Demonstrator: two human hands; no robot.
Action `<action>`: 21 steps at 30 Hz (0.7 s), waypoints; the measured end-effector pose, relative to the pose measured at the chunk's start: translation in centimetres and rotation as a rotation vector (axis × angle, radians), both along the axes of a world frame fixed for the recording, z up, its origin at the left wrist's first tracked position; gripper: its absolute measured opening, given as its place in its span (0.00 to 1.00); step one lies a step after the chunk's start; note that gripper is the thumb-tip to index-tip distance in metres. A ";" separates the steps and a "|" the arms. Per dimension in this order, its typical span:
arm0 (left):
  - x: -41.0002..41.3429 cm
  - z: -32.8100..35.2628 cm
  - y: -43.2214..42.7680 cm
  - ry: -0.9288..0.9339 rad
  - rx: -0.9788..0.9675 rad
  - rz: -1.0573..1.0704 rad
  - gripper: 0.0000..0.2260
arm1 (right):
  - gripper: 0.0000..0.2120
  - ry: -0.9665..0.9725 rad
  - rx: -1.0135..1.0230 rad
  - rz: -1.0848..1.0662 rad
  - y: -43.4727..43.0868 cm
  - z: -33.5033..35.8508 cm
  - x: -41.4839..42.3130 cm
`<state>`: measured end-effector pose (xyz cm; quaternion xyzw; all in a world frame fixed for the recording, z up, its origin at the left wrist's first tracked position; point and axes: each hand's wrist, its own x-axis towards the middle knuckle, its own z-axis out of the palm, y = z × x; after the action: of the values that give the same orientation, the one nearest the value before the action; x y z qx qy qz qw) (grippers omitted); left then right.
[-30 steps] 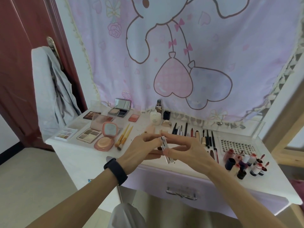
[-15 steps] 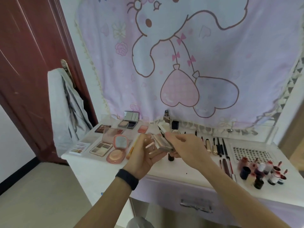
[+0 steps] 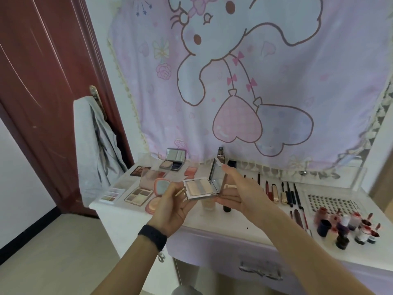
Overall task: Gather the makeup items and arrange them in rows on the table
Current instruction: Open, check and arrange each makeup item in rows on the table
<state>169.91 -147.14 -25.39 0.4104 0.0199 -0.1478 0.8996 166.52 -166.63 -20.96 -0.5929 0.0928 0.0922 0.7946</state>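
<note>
Silver rectangular compact [image 3: 200,189], held open above white surface [image 3: 244,222].
Left hand [image 3: 172,204] gripped its base, right hand [image 3: 242,192] pinched the lid upright, probably to match the open palettes [image 3: 138,195].

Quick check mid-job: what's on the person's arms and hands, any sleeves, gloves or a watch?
No sleeves or gloves show on either arm. The left hand has a plain black wristband at its wrist. The right hand and its wrist wear nothing visible.
</note>
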 end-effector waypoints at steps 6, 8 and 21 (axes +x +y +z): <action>0.2 1.5 2.3 -0.252 0.582 0.010 0.08 | 0.19 -0.035 0.058 0.014 1.5 -0.7 0.3; 0.4 2.3 3.1 -0.455 1.020 -0.079 0.24 | 0.18 -0.044 0.061 0.018 2.4 -0.8 0.5; 0.0 5.2 7.4 -0.746 1.493 -0.229 0.13 | 0.20 -0.065 -0.065 0.173 8.3 -1.3 0.9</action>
<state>169.93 -139.72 -20.22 0.9191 -0.2281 -0.0410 0.3188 167.38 -158.28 -22.28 -0.6270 0.0185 0.1384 0.7664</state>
